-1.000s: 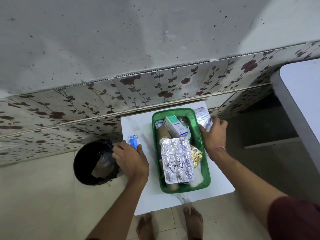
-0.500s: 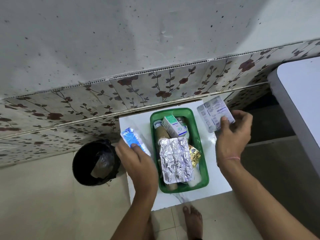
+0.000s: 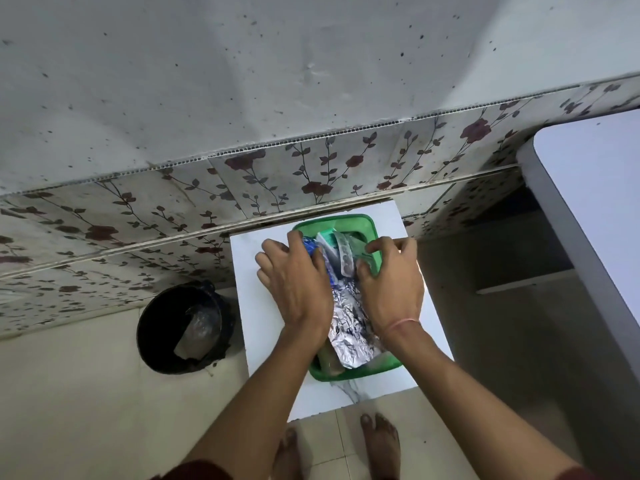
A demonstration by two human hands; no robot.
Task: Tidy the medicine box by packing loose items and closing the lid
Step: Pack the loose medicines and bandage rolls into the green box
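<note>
Head view looks straight down on a green plastic box [image 3: 372, 230] that sits on a small white table [image 3: 259, 327] against a wall of flowered tiles [image 3: 311, 168]. Both hands are pressed down into the box, so its far rim shows beyond the fingers and its near corner shows under the wrists. The left hand [image 3: 298, 282] lies palm down along the left side of the box, fingers together and flat over a blue pill strip [image 3: 309, 249], pushing it in; whether the fingers curl around the strip cannot be told. The right hand [image 3: 391, 282] comes in from the right, thumb inside the box and fingers hooked over the right rim, pinching a pale grey pill strip [image 3: 346, 259] that stands bent between the two hands. Between the forearms a crumpled silver foil sheet [image 3: 349, 327] lies lengthwise in the box, shiny and creased. A white and teal carton [image 3: 327, 236] pokes up at the far end, just beyond the fingertips. A thin pink thread [image 3: 401, 323] circles the right wrist. On the floor left of the table stands a round black bin [image 3: 183, 327] with a clear bag inside. Two bare feet [image 3: 379, 441] show on the pale floor tiles below the table. A white tabletop edge [image 3: 588, 188] fills the right side.
</note>
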